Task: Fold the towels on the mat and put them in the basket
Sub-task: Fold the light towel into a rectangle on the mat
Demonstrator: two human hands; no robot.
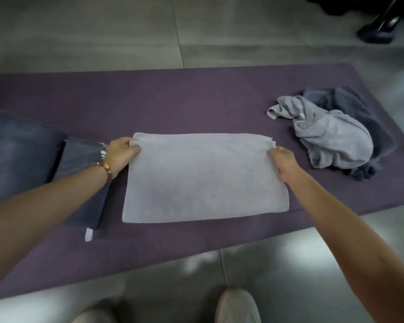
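1. The pale grey towel (203,178) lies flat at the centre of the frame on the purple mat (196,101). It looks already doubled, with layered edges showing at its upper right corner.
2. The left hand (121,155) pinches the towel's upper left corner between thumb and curled fingers. The right hand (283,160) closes on the upper right corner, its fingertips hidden. Holding both far corners probably keeps the edges lined up for the next fold.
3. A folded dark towel (82,178) sits just left of the pale one, likely parked within reach for basketing.
4. A dark bulk (19,155) at the far left may be the basket or another towel; I cannot tell.
5. At the right of the frame, a crumpled light towel (331,138) lies over a crumpled dark towel (359,106), apparently waiting unfolded.
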